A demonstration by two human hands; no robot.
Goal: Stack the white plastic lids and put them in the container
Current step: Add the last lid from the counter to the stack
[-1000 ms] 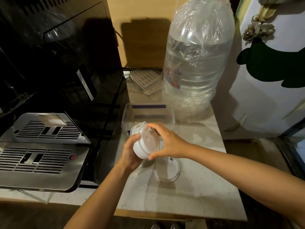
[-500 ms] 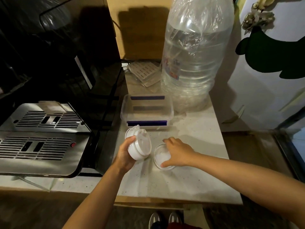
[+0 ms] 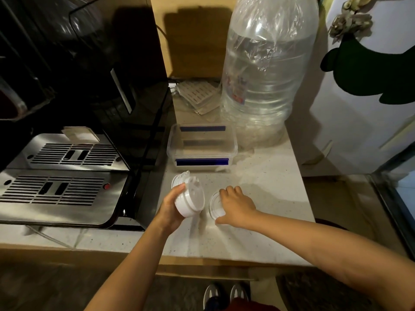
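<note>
My left hand (image 3: 171, 211) grips a tilted stack of white plastic lids (image 3: 190, 197) just above the counter. To its right, a single white lid (image 3: 215, 205) lies flat on the speckled counter (image 3: 258, 182), with my right hand (image 3: 235, 206) resting on its right half, fingers curled over the rim. A clear rectangular container (image 3: 202, 147) with blue clip strips stands empty and uncovered behind the lids.
A huge clear water bottle (image 3: 265, 70) stands at the back right of the counter. A black coffee machine (image 3: 94, 75) with a steel drip tray (image 3: 56, 194) fills the left side. A packet (image 3: 197, 95) lies behind the container. The counter's front edge is close to me.
My right hand left the stack and dropped onto the single lid on the counter. My left hand lowered the stack a little. The camera tipped down, so the container shows fully.
</note>
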